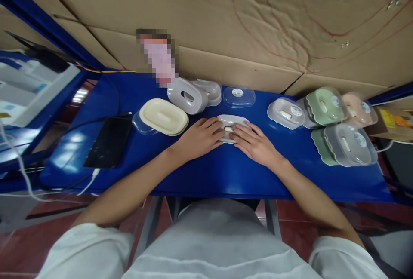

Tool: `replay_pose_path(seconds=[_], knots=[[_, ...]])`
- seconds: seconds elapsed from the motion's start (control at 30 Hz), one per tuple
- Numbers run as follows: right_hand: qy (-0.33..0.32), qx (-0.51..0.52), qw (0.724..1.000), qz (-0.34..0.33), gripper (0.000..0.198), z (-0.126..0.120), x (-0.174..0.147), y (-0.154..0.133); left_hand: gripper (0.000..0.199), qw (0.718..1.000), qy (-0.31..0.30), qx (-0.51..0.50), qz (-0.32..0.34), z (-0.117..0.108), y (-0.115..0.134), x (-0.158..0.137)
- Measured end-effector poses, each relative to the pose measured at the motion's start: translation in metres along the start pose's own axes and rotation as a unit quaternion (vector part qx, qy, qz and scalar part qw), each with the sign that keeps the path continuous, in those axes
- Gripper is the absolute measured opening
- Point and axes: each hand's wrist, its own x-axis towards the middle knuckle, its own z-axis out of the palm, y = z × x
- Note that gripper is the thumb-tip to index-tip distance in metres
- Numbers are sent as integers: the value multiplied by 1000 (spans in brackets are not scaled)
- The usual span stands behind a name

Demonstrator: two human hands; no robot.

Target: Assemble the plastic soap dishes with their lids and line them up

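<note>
A pale grey oval soap-box part (232,121) lies on the blue table (206,171) in front of me. My left hand (199,137) rests on its left side, fingers on its rim. My right hand (254,143) covers its right side, fingers touching the small cream piece (229,129) at its middle. Both hands press on the part from above; its near edge is hidden under my fingers.
A cream oval lid (164,116) lies left, over a clear cover. Behind are grey box parts (187,95) and a clear lid (239,97). Several lidded boxes, grey, green and pink (325,106), crowd the right. A black phone (109,141) lies left. Cardboard (226,21) backs the table.
</note>
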Motion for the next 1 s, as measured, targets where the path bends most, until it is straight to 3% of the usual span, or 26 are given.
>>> replay_pose_path(seconds=[0.13, 0.23, 0.3, 0.4, 0.5, 0.77, 1.0], knots=[[10, 56, 998, 34, 43, -2, 3, 16, 22, 1000, -15, 11, -6, -7, 6, -1], [73, 91, 984, 134, 55, 1, 10, 42, 19, 1000, -18, 5, -10, -10, 7, -2], [72, 89, 977, 178, 59, 6, 14, 58, 19, 1000, -12, -5, -17, -12, 5, -2], [39, 58, 981, 183, 59, 15, 14, 69, 24, 999, -2, -14, -29, -12, 1, -2], [56, 20, 981, 185, 56, 19, 12, 68, 27, 999, -4, -12, -32, -12, -2, 1], [70, -17, 979, 191, 70, 22, 7, 72, 27, 999, -9, -27, -34, -10, -1, 3], [106, 37, 977, 183, 49, 20, 3, 79, 22, 993, -12, -114, -33, -11, -8, -3]])
